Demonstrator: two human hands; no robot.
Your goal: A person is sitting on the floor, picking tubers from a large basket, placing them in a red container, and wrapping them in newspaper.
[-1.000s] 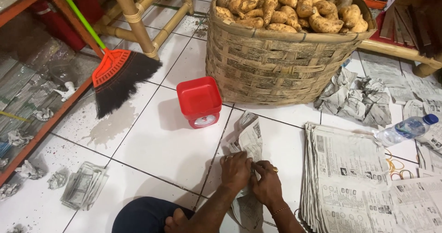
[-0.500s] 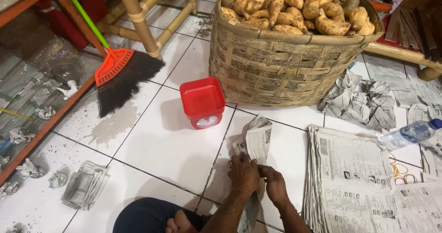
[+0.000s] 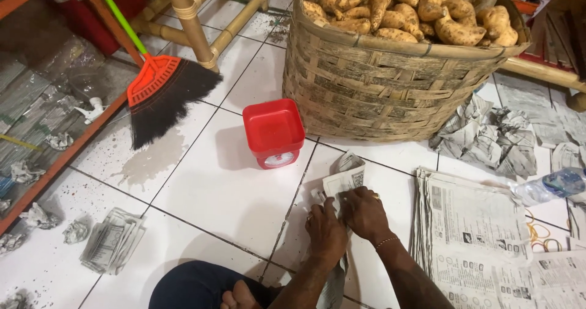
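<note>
On the white tiled floor in front of me lies a folded strip of newspaper (image 3: 345, 176). My left hand (image 3: 325, 231) and my right hand (image 3: 365, 212) both press down on its middle, fingers curled around the paper. The strip's far end pokes out beyond my fingers toward a small red kitchen scale (image 3: 273, 132). Its near end runs back under my left wrist. A stack of flat newspapers (image 3: 473, 229) lies just right of my right hand.
A large woven basket (image 3: 378, 86) full of tan tubers (image 3: 403, 7) stands behind the scale. A broom with an orange head (image 3: 162, 92) leans at the left. Crumpled newspaper (image 3: 494, 135), a plastic bottle (image 3: 549, 186) and rubber bands (image 3: 546, 233) lie at the right. Paper wads (image 3: 110, 242) lie at the left.
The view has tilted down and nearer to the basket. Both hands have stayed on the newspaper strip, which has been folded narrower and flatter.
</note>
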